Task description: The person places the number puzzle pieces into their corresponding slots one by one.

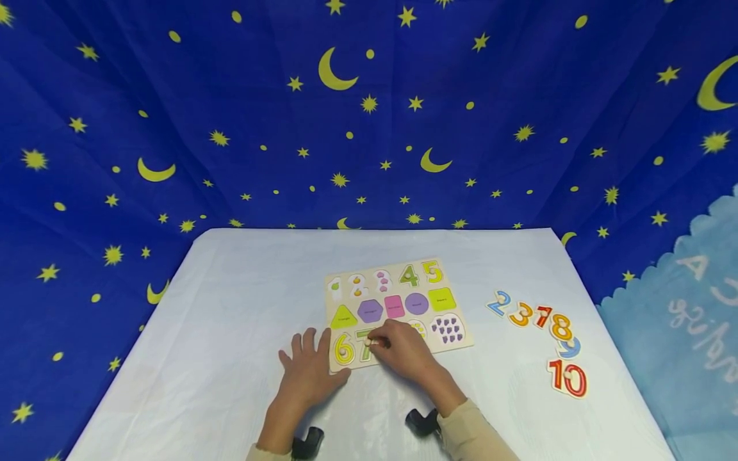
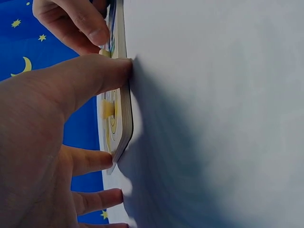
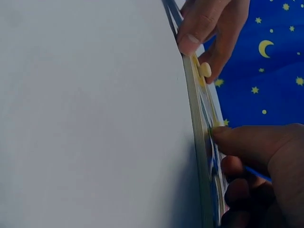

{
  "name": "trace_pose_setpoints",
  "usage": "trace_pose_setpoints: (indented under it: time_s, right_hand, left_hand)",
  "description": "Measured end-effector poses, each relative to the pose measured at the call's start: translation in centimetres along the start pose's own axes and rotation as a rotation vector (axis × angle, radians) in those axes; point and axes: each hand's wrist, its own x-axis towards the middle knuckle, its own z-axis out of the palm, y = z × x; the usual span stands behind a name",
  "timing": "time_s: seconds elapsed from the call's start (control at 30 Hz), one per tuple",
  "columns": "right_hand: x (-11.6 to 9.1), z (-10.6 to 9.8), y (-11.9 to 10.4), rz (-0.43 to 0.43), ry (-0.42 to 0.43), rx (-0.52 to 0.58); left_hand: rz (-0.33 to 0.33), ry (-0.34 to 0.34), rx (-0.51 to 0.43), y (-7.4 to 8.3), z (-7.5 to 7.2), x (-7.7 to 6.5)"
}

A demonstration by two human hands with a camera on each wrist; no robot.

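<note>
A wooden number puzzle board (image 1: 377, 269) lies on the white table. My right hand (image 1: 403, 349) is over its near row, thumb and fingertips pinching the knob of the green number 7 piece (image 1: 363, 352), which sits in or just over its slot; the fingers partly hide it. To its left the yellow number 6 piece (image 1: 343, 349) lies in the board. My left hand (image 1: 308, 371) rests at the near left corner with fingers spread; its thumb (image 2: 107, 73) presses the near edge and the index finger touches the left side.
Right of the board lie several loose pieces: a blue 2 (image 1: 499, 303), an orange 3 (image 1: 521, 314), a red 1 (image 1: 542, 316), an orange 8 (image 1: 561, 327), a blue piece (image 1: 569, 347) partly under the 8, and a red 10 (image 1: 567, 379). A starry blue cloth (image 1: 259, 115) hangs behind.
</note>
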Motion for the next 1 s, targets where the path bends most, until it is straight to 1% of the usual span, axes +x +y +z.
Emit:
trace_pose_setpoints:
  time_s: [0.23, 0.37, 0.47, 0.67, 0.8, 1.0]
  right_hand:
    - [-0.6, -1.2, 0.5, 0.030, 0.018, 0.016]
    - [-1.2, -1.8, 1.1, 0.027, 0.073, 0.011]
    - [-1.8, -2.0, 1.5, 0.044, 0.107, 0.009]
    - [-2.8, -2.3, 2.2, 0.080, 0.092, 0.054]
    - [-3.4, -2.9, 2.9, 0.117, 0.137, 0.077]
    - [-4.5, -4.0, 4.3, 0.175, 0.145, 0.134]
  left_hand:
    - [-0.010, -0.007, -0.009, 0.1, 0.1, 0.1]
    - [-0.016, -0.007, -0.018, 0.1, 0.1, 0.2]
    - [-0.010, -0.018, -0.022, -0.1, 0.1, -0.1]
    - [-0.039, -0.038, -0.016, -0.7, -0.1, -0.9]
    - [-0.022, -0.047, -0.024, -0.6, 0.0, -0.8]
    - [0.003, -0.028, -0.031, 0.0, 0.4, -0.3]
